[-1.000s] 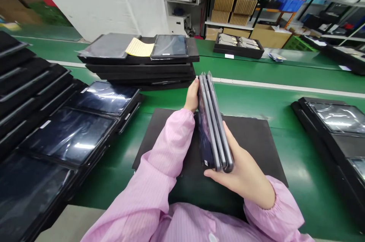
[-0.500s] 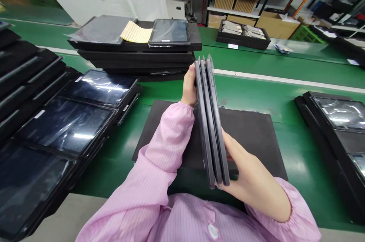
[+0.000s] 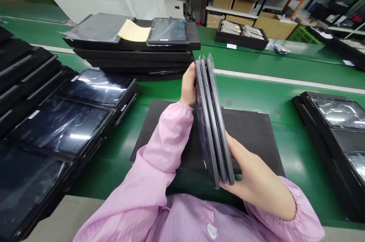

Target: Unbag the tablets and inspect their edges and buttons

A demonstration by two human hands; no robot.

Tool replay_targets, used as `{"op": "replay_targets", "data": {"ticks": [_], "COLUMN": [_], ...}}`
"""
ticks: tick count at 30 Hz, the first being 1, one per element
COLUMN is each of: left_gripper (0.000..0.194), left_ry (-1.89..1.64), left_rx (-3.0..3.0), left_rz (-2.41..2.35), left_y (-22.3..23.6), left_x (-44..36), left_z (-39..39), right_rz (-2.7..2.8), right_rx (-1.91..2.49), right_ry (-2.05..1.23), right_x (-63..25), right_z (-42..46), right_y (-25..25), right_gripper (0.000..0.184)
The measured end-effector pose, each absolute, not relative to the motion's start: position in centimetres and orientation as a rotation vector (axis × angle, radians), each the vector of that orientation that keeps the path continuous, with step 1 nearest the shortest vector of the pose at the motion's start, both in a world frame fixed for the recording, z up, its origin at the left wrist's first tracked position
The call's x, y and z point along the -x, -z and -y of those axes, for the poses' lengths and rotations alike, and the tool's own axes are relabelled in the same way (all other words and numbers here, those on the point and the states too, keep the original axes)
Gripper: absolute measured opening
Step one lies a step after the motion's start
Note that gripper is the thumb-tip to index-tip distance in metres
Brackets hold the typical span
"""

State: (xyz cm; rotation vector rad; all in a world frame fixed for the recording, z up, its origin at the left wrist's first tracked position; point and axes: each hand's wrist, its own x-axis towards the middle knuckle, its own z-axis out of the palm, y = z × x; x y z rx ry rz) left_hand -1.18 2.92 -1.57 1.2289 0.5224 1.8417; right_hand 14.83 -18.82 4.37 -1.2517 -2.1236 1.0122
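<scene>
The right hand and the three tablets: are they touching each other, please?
Touching. The head view shows the right hand gripping the three tablets around their near end, with no visible gap.

The held tablets [image 3: 213, 128] partly hide the right hand [image 3: 255, 177], and the yellow sheet [image 3: 134, 31] has print too small to read.

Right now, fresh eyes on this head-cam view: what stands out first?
Likely the three slim dark-grey tablets at centre, held together on edge between the left hand and right hand, narrow sides toward the camera. Next, the glossy dark-screened tablets lying in a row at left. At the back, a small yellow paper sheet stands out on the stack of flat black trays.
</scene>
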Motion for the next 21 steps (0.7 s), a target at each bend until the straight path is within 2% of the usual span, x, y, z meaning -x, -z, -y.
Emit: {"op": "replay_targets", "data": {"ticks": [7, 11, 17, 21], "left_gripper": [0.057, 0.057, 0.057, 0.061], "left_ry": [-1.853, -1.844, -1.847, -1.838], "left_rx": [-1.326, -1.344, -1.387, -1.411], "left_rz": [-0.537, -0.521, -0.450, -0.446], "left_y": [0.9, 0.4, -0.2, -0.5], "left_x": [1.4, 1.5, 1.6, 1.7], "left_z": [-2.2, -1.8, -1.6, -1.4], "right_rz": [2.224, 2.223, 2.091, 2.114], "right_rx": [1.180, 1.127, 1.129, 1.080], "right_ry": [-0.947, -0.949, -0.823, -0.837], "right_x": [-15.6, -16.1, -15.8, -15.5], "right_z": [19.1, 19.4, 19.5, 19.4], "right_y": [-4.5, -4.6, -4.3, -4.3], "right_gripper": [0.111, 0.112, 0.085, 0.077]}}
